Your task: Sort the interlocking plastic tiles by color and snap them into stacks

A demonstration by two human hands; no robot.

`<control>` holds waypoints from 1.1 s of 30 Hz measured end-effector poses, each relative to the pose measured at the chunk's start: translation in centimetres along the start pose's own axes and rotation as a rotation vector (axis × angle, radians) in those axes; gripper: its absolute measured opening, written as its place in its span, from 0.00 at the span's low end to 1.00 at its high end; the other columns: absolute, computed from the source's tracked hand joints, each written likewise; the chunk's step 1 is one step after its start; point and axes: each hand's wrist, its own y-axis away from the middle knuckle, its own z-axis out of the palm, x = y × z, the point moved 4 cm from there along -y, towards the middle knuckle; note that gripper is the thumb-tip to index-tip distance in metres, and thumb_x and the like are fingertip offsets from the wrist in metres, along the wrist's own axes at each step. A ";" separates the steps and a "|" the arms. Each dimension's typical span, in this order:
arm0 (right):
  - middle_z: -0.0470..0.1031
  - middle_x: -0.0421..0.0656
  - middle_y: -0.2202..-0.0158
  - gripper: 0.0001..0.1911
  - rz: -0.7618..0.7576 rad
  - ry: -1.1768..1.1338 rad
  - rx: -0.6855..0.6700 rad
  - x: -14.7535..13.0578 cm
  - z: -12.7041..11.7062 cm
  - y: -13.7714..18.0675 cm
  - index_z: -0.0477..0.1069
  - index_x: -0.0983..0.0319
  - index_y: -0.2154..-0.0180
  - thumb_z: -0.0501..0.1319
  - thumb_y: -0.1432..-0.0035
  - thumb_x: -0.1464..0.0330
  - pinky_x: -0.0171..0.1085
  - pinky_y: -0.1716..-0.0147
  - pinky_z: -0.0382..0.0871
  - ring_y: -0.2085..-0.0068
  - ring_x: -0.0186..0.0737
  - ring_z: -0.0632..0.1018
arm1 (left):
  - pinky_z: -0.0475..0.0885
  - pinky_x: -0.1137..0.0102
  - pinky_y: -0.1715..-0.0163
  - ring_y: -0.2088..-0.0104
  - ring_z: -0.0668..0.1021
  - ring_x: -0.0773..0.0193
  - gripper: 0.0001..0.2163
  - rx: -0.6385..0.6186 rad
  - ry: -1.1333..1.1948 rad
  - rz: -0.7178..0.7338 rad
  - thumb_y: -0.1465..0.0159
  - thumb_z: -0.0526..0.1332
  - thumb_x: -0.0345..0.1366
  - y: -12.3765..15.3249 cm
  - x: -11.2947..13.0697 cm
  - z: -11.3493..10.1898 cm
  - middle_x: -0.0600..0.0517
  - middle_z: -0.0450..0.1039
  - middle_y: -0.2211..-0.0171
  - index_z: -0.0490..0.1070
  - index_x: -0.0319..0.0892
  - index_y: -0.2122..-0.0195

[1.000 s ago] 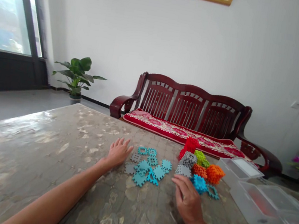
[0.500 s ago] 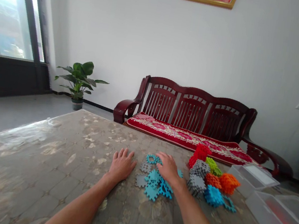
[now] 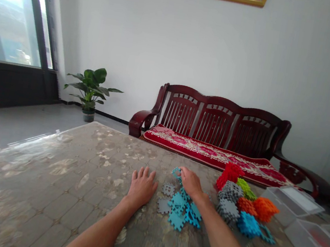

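My left hand (image 3: 142, 186) lies flat on the patterned table (image 3: 48, 188), fingers spread, holding nothing, just left of a scatter of flat teal foam puzzle tiles (image 3: 180, 211) and two grey tiles (image 3: 167, 189). My right hand (image 3: 191, 182) reaches over the scatter, fingers curled around a teal ring-shaped tile (image 3: 176, 171) at its far edge. To the right stands a cluster of assembled foam cubes: red (image 3: 230, 172), grey (image 3: 231, 190), green (image 3: 245, 187), orange (image 3: 265, 209) and blue (image 3: 248, 224).
Clear plastic boxes (image 3: 307, 229) stand at the table's right edge, one lidded box (image 3: 292, 200) behind the cubes. Beyond the table are a dark wooden bench (image 3: 214, 127) with a red cushion, a potted plant (image 3: 92, 87) and a large window at left.
My right hand moved from beside the blue cube across to the teal tiles and closed on the ring tile. The left hand stayed flat. The view shifted left.
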 end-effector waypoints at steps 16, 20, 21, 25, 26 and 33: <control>0.78 0.47 0.50 0.22 0.029 0.000 0.015 2.3 -0.7 3.1 0.75 0.58 0.51 0.66 0.50 0.64 0.41 0.49 0.67 0.48 0.49 0.76 | 0.56 0.48 0.40 0.37 0.63 0.45 0.21 -0.028 -0.016 0.006 0.33 0.50 0.42 0.0 0.1 -0.4 0.40 0.63 0.37 0.67 0.45 0.41; 0.78 0.47 0.51 0.20 0.029 0.023 0.025 1.3 -0.7 3.2 0.75 0.58 0.52 0.63 0.49 0.69 0.41 0.48 0.66 0.48 0.49 0.76 | 0.55 0.48 0.39 0.37 0.64 0.46 0.21 -0.038 -0.024 0.003 0.33 0.50 0.42 -0.1 0.1 -0.5 0.40 0.64 0.37 0.67 0.46 0.41; 0.77 0.48 0.50 0.21 0.030 0.023 0.035 1.0 -0.9 3.4 0.74 0.59 0.51 0.63 0.49 0.69 0.41 0.47 0.66 0.48 0.49 0.76 | 0.55 0.48 0.39 0.37 0.63 0.46 0.21 -0.043 -0.028 0.001 0.33 0.50 0.42 -0.1 0.1 -0.5 0.41 0.64 0.37 0.67 0.46 0.40; 0.76 0.49 0.48 0.27 0.011 -0.070 0.238 0.2 -3.6 5.2 0.71 0.62 0.46 0.62 0.49 0.69 0.43 0.44 0.65 0.46 0.48 0.74 | 0.55 0.48 0.39 0.36 0.63 0.46 0.22 -0.071 -0.061 0.007 0.32 0.49 0.43 -0.2 0.1 -0.4 0.41 0.63 0.37 0.66 0.46 0.39; 0.76 0.49 0.49 0.26 -0.001 -0.112 0.333 0.4 -4.7 6.1 0.71 0.62 0.46 0.62 0.49 0.68 0.43 0.44 0.66 0.47 0.48 0.74 | 0.55 0.48 0.39 0.36 0.62 0.46 0.22 -0.077 -0.071 0.013 0.32 0.48 0.43 -0.2 0.1 -0.4 0.41 0.63 0.37 0.65 0.46 0.39; 0.76 0.50 0.51 0.25 0.138 -0.156 0.902 8.6 -13.1 15.4 0.71 0.61 0.48 0.63 0.47 0.60 0.48 0.49 0.70 0.52 0.49 0.76 | 0.56 0.50 0.40 0.36 0.63 0.47 0.23 -0.113 -0.119 0.034 0.32 0.47 0.44 -0.7 -0.2 0.0 0.42 0.63 0.37 0.65 0.46 0.39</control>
